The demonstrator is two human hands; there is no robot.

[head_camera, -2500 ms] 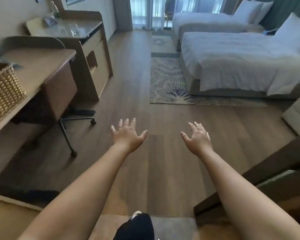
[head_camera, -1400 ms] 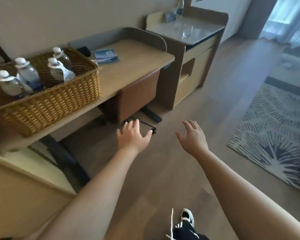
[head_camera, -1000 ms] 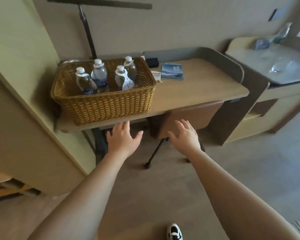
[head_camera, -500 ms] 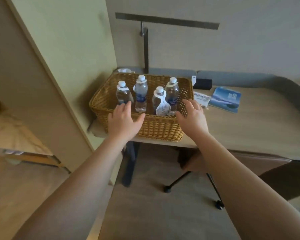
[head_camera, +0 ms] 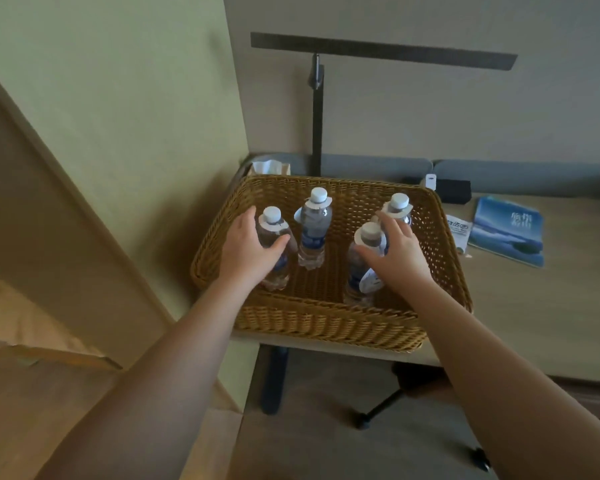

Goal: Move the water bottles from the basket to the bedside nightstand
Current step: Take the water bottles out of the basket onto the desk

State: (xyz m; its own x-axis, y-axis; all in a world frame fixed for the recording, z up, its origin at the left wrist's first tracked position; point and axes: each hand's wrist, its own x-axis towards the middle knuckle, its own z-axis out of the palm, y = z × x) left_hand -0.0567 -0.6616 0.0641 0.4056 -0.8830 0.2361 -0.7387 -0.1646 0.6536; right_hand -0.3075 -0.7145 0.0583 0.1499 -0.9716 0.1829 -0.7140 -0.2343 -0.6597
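- Wicker basket [head_camera: 326, 323]: centre of the frame, standing on the left end of a wooden desk [head_camera: 534, 306]; it holds four water bottles, all upright, long axes vertical, white caps pointing up.
- Rear-left bottle [head_camera: 314, 233]: stands free, untouched, between the two hands.
- Front-left bottle [head_camera: 274, 251]: left hand [head_camera: 248, 251] is wrapped around its body, thumb across the front, fingers behind; grip partly closed on it.
- Front-right bottle [head_camera: 364, 261]: paper tag hanging at its neck; right hand [head_camera: 397, 258] is curled against its right side, thumb in front.
- Rear-right bottle [head_camera: 399, 207]: just behind the right hand's fingertips; contact cannot be told.
- Blue booklet [head_camera: 508, 232]: flat on the desk, right of the basket.
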